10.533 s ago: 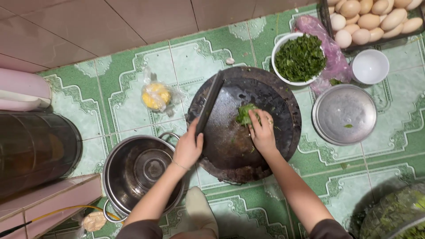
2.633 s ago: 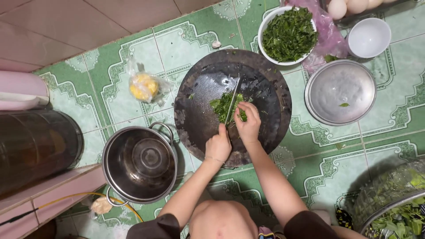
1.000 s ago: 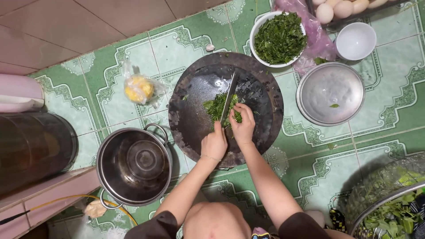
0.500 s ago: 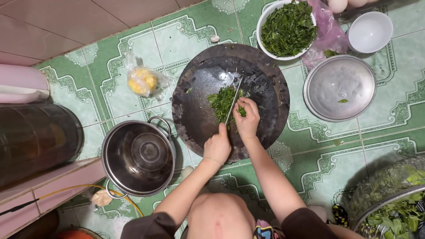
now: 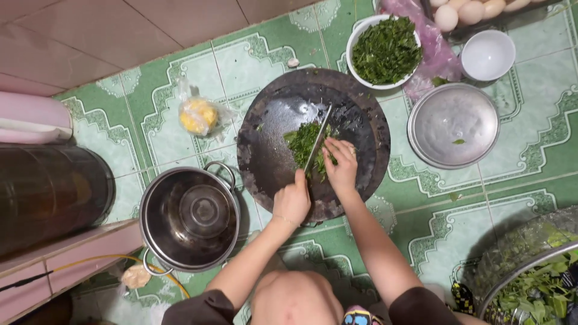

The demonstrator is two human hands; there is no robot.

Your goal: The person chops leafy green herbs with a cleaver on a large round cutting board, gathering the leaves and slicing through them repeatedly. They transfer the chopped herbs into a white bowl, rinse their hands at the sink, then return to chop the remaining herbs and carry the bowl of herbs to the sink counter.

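On the round dark chopping board (image 5: 283, 120), the left hand (image 5: 292, 203) clamps the knife (image 5: 318, 139); right hand (image 5: 342, 167) fingers bunch the greens (image 5: 303, 143). Best kept curled back from the blade.

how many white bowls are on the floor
2: a white bowl of chopped greens just beyond the round chopping board, and an empty white bowl right of it, beside the eggs.
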